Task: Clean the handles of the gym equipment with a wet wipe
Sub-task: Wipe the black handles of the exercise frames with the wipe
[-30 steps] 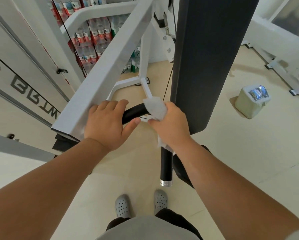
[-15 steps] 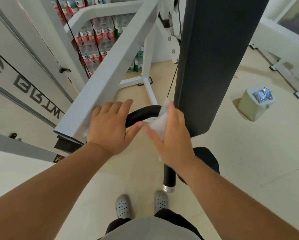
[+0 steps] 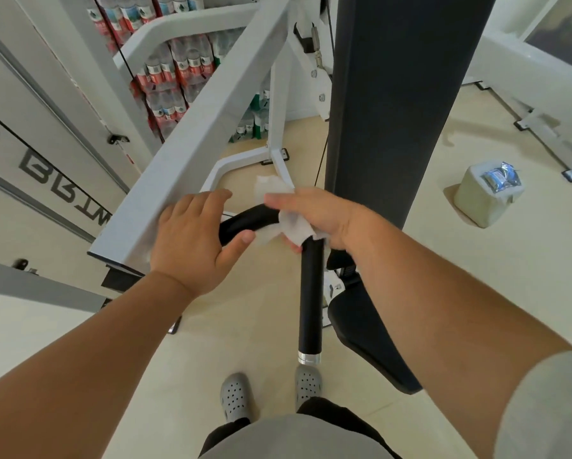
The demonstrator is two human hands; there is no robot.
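Nearest: grey clogs (image 3: 235,397) on the floor, right under the capped free end of the handle (image 3: 310,303). Handle = black L-shaped bar. Its lower leg is bare, no wipe on it, so I'd guess approx half the grip is left to do. Seat (image 3: 370,342) sits just beside it, to the right.

At the bend: R hand (image 3: 317,217) grasps the wipe (image 3: 293,228) round the bar, thumb under, fingers (image 3: 279,198) over the top. Wipe is bunched, w/ one flap sticking up loose past the fingers. L hand (image 3: 192,241) lies flat & relaxed on the end of the white beam (image 3: 212,120), holding nothing. Its thumb stretches toward the handle's curved part, near the wipe; can't tell if they touch.

Risks, as I judge them:
- Bunched wipe covers little of the bar, so a stroke down may miss the far side.
- Loose flap could snag at the bend & pull the wipe out of the grasp.
- If the beam pivots, a hard push w/ only a flat L hand bracing could swing the handle at the legs.
- R knuckles are close to the black column (image 3: 394,94) & could scrape it.

Farther: box (image 3: 476,207) w/ a pack (image 3: 501,175) on top, well apart on the floor, so out of reach if the wipe tears. Farthest: bottles (image 3: 172,71) stacked behind the frame.
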